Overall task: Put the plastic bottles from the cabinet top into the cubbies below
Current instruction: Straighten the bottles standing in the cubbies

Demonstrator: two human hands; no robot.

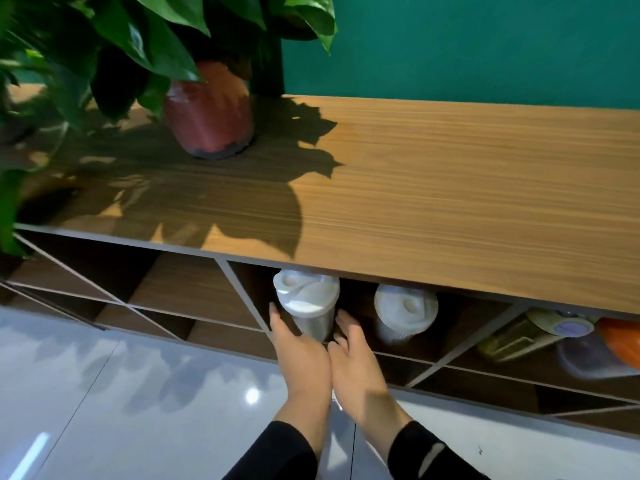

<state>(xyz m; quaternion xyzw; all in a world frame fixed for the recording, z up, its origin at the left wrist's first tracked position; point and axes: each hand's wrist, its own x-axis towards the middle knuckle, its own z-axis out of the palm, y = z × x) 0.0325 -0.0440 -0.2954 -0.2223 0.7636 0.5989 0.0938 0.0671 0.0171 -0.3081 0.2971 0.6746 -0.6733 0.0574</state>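
Observation:
A clear plastic bottle with a white lid stands upright in a cubby just under the wooden cabinet top. My left hand is at its left side and my right hand at its right, fingers stretched out and flanking its lower body; I cannot tell whether they touch it. A second white-lidded clear bottle stands in the same cubby to the right. In the neighbouring cubby to the right, an olive bottle with a purple cap lies tilted. No bottles show on the cabinet top.
A red plant pot with large green leaves stands at the cabinet top's back left. An orange-lidded container sits at the far right cubby. Slanted grey dividers separate the cubbies. Glossy pale floor tiles lie below.

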